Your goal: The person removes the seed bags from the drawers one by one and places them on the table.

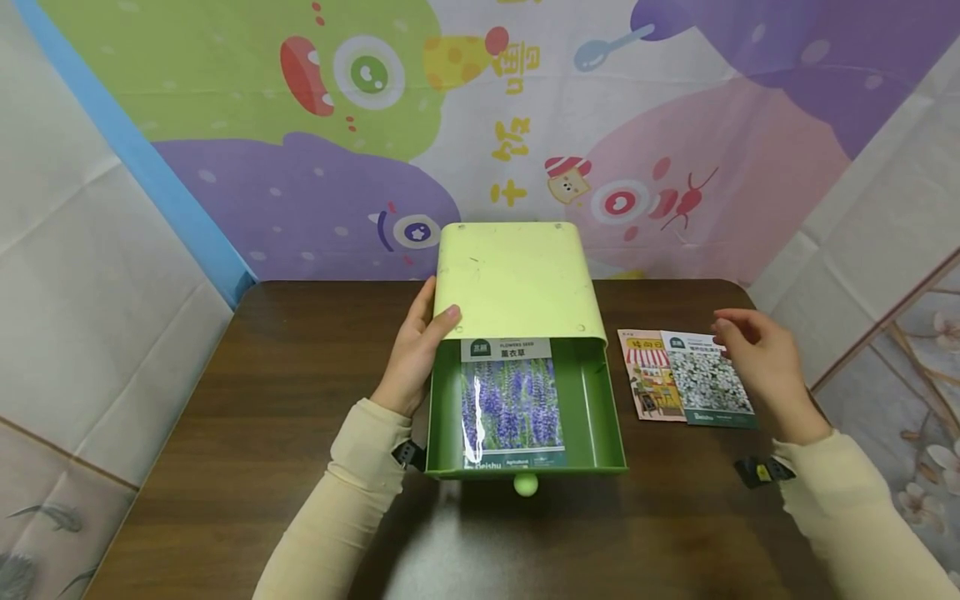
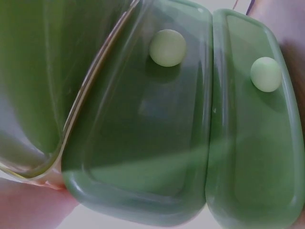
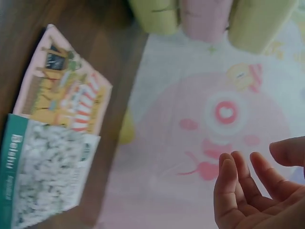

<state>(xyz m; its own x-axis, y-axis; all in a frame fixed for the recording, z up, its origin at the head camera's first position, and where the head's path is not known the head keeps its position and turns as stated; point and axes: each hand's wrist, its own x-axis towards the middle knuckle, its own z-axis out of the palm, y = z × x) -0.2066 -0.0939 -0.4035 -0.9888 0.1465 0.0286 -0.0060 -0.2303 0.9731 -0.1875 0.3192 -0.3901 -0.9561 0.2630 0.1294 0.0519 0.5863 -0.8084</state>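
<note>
A small drawer cabinet with a pale yellow-green top stands on the table, its upper green drawer pulled out. Inside lies a seed packet with purple flowers, its top end under the cabinet's roof. My left hand rests against the cabinet's left side, thumb laid over the top near the front edge. To the right, my right hand hovers at a white-flower seed packet, fingers loosely bent with nothing between them. That packet overlaps a pink illustrated packet.
Green drawer fronts with round knobs fill the left wrist view. A brown wooden table lies beneath everything. Behind it hangs a cartoon-printed cloth, with pale patterned panels at the sides.
</note>
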